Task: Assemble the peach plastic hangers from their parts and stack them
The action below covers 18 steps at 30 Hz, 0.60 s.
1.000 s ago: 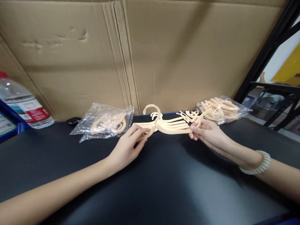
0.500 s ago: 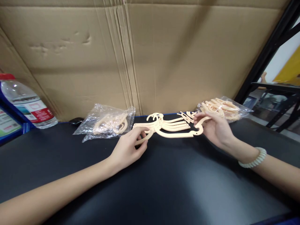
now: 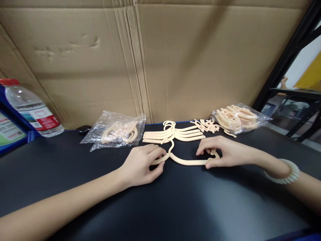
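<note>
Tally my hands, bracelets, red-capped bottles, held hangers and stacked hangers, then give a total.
Left hand and right hand: 2
Bracelet: 1
Red-capped bottle: 1
Held hanger: 1
Stacked hangers: overlap too much to count
Total without them: 5

The hands (image 3: 141, 164) are at either end of a beige hanger (image 3: 192, 162), before more hangers (image 3: 190, 139).

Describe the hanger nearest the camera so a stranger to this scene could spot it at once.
On the black table, find the row of cream hangers before the cardboard. Just in front lies one more hanger. Unlike the others, it has the left hand on one side and the right hand at the other end.
</note>
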Tool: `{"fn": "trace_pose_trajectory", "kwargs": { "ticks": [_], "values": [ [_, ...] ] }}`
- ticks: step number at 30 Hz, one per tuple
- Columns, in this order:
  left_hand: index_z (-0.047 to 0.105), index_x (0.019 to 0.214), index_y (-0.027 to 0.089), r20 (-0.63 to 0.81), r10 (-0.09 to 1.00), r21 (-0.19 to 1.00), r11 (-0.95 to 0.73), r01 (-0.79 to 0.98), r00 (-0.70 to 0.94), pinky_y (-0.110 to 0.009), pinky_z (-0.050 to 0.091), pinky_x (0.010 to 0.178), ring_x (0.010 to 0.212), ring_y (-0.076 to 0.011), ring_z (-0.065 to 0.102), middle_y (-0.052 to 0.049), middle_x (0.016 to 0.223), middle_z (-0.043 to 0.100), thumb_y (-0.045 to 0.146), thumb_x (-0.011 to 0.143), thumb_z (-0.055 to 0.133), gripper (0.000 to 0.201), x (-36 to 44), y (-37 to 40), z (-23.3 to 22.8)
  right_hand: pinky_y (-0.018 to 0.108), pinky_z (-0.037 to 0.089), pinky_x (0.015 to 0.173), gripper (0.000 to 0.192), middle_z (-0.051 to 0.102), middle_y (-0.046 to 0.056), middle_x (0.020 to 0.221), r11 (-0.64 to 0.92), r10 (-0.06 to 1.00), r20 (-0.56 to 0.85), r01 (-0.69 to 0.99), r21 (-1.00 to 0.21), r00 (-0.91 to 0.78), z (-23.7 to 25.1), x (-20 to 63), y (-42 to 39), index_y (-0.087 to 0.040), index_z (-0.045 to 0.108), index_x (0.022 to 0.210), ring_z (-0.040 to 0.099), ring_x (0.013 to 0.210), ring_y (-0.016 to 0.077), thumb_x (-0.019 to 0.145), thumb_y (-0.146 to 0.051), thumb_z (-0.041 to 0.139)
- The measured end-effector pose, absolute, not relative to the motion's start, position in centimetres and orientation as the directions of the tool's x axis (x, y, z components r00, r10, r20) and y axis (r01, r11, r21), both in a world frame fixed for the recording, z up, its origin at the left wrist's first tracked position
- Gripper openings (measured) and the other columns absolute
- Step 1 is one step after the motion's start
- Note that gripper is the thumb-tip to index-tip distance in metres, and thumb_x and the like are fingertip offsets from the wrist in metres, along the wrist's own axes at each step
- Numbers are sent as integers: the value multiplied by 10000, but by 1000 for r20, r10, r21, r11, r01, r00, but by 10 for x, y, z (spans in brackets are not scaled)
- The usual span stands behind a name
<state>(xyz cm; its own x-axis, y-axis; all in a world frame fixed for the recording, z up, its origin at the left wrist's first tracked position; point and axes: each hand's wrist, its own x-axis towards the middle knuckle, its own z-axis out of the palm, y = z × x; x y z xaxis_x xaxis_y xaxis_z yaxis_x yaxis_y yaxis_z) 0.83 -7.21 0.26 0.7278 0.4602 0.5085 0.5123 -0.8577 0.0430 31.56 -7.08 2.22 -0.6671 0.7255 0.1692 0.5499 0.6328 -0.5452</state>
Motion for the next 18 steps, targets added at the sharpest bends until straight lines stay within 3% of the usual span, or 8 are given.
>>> {"fn": "trace_pose_trajectory", "kwargs": {
  "ticks": [6, 11, 18],
  "values": [
    [612, 933, 173, 412, 345, 56, -934, 354, 844, -272, 465, 612, 682, -170, 587, -48, 778, 646, 129, 874, 461, 168, 10, -75, 6, 226, 418, 540, 142, 605, -3, 679, 599, 723, -7, 631, -493, -691, 24, 320, -73, -186, 691, 832, 541, 596, 120, 790, -321, 683],
    [600, 1031, 172, 295, 281, 37, -958, 283, 913, -277, 457, 603, 715, -179, 595, -54, 828, 647, 126, 883, 439, 224, 8, -75, 12, 228, 417, 533, 160, 595, -10, 653, 532, 748, -111, 692, -488, -654, 28, 329, -72, -185, 639, 746, 531, 577, 117, 790, -335, 676],
    [613, 1059, 158, 301, 310, -47, -940, 339, 902, -287, 457, 603, 714, -183, 604, -55, 837, 645, 150, 909, 419, 246, 3, -67, 10, 232, 373, 517, 155, 557, -11, 636, 548, 799, 31, 706, -448, -601, 20, 325, -68, -185, 609, 718, 488, 575, 118, 794, -315, 645]
  ]
}}
